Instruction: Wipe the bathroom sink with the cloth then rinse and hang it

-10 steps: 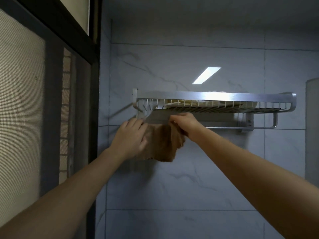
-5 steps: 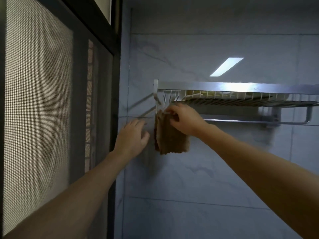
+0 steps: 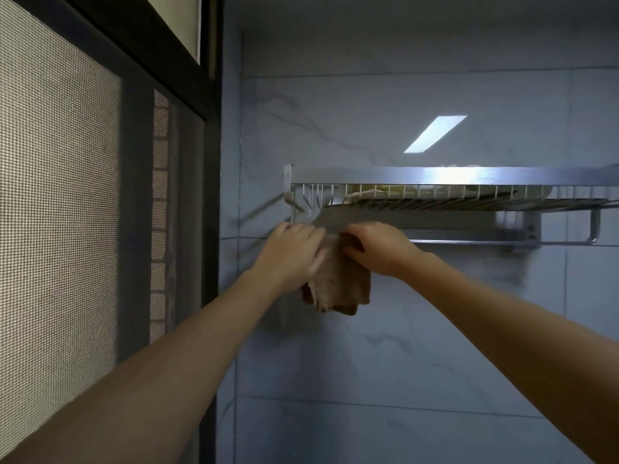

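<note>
- Since half a second ago, the left hand [image 3: 291, 252] has come off the wall and onto the cloth [image 3: 338, 289], which now hangs more bunched.
- A mesh screen [image 3: 57, 195] in a dark frame fills the far left.
- Left hand: fingers curled over the cloth's upper left side, grasping it.
- The brown cloth hangs between the two hands, just below the left end of the rack [image 3: 435, 172], against the grey tiled wall [image 3: 402, 363]. Its lower edge dangles in uneven folds. Its top is hidden by the hands, so I cannot tell whether it lies over the bar [image 3: 469, 242].
- Right hand [image 3: 378, 249]: fingers bent down, pinching the cloth's upper right part.
- The metal rack runs rightward from the hands. Something pale yellow [image 3: 385, 190] lies on its wire shelf, and the thin bar runs below.
- A bright slanted reflection [image 3: 435, 133] shows on the wall above the rack.
</note>
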`<state>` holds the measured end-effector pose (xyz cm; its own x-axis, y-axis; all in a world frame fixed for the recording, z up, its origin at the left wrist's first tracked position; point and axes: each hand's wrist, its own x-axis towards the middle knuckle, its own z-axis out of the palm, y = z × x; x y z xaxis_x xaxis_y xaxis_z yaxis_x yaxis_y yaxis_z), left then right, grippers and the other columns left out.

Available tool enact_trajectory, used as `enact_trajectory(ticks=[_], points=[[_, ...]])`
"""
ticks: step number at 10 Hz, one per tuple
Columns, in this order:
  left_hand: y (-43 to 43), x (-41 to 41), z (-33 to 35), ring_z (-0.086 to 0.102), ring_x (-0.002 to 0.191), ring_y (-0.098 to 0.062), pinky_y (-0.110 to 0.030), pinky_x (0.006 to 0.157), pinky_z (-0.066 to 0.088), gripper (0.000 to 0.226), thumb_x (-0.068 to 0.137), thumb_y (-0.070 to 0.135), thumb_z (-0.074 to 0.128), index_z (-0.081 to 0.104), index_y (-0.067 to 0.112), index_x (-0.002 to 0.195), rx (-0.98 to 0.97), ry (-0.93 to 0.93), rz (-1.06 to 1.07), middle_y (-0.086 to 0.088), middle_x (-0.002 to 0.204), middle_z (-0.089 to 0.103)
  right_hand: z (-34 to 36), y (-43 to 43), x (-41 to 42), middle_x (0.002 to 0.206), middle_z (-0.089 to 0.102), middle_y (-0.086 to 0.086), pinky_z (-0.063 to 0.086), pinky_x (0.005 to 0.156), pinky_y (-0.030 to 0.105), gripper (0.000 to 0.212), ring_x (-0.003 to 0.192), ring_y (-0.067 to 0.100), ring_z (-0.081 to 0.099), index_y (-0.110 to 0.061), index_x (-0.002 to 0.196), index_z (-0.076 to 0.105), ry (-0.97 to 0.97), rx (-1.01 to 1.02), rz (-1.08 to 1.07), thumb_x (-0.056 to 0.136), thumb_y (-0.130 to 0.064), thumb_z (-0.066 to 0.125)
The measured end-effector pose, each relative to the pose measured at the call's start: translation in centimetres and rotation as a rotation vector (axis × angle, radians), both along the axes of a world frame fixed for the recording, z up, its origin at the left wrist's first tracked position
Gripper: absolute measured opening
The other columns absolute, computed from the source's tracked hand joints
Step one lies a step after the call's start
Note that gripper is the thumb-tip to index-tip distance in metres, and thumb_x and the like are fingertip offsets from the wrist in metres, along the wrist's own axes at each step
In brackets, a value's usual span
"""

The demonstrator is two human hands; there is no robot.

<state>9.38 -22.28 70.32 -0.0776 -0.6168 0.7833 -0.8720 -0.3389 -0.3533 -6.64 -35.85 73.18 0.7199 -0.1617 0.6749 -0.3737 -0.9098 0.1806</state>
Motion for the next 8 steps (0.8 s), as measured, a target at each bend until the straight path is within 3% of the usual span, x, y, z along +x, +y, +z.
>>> enact_trajectory(ticks=[1, 3, 4, 7, 8], points=[[-0.1, -0.3, -0.4, 0.062, 0.114, -0.025, -0.041, 0.095, 0.042, 0.038, 0.100, 0.037, 0.042, 0.059, 0.016, 0.127, -0.011, -0.041, 0.033, -0.003, 0.124, 0.067, -0.3, -1.5, -1.7, 0.111, 0.067, 0.001, 0.043, 0.073, 0.032, 0.024, 0.100, 0.023, 0.061, -0.024, 0.115, 0.063, -0.020, -0.040, -0.063, 0.096, -0.037, 0.055], [-1.3, -3.5, 0.0, 0.058, 0.116, -0.026, -0.043, 0.098, 0.042, 0.041, 0.097, 0.037, 0.043, 0.056, 0.014, 0.129, -0.085, 0.026, 0.025, -0.006, 0.124, 0.063, -1.9, -1.5, -2.3, 0.117, 0.062, 0.005, 0.047, 0.086, 0.038, 0.037, 0.105, 0.027, 0.056, -0.017, 0.124, 0.060, -0.120, -0.190, 0.004, 0.091, -0.034, 0.060], [-1.9, -4.0, -0.6, 0.055, 0.114, -0.024, -0.039, 0.098, 0.042, 0.038, 0.096, 0.037, 0.044, 0.056, 0.015, 0.125, -0.033, 0.007, -0.015, -0.005, 0.121, 0.061, -2.5, -1.1, -2.2, 0.121, 0.062, 0.004, 0.046, 0.089, 0.038, 0.043, 0.107, 0.026, 0.057, -0.019, 0.129, 0.058, -0.116, -0.157, 0.016, 0.090, -0.036, 0.058], [-0.5, -4.2, -2.1, 0.034, 0.145, -0.027, -0.045, 0.119, 0.032, 0.062, 0.096, 0.039, 0.047, 0.036, 0.019, 0.153, 0.071, 0.192, -0.063, -0.007, 0.156, 0.039, -2.1, 1.0, -4.4, 0.138, 0.052, 0.005, 0.043, 0.104, 0.041, 0.057, 0.125, 0.026, 0.048, -0.022, 0.144, 0.044, -0.020, 0.107, 0.030, 0.092, -0.038, 0.059], [0.8, -4.8, -2.6, 0.040, 0.141, -0.027, -0.046, 0.115, 0.037, 0.058, 0.095, 0.042, 0.046, 0.043, 0.020, 0.149, -0.005, 0.313, -0.093, -0.005, 0.154, 0.044, -2.6, 1.7, -5.9, 0.130, 0.056, 0.001, 0.046, 0.097, 0.036, 0.043, 0.119, 0.021, 0.051, -0.022, 0.134, 0.053, -0.191, 0.201, 0.107, 0.094, -0.036, 0.058]])
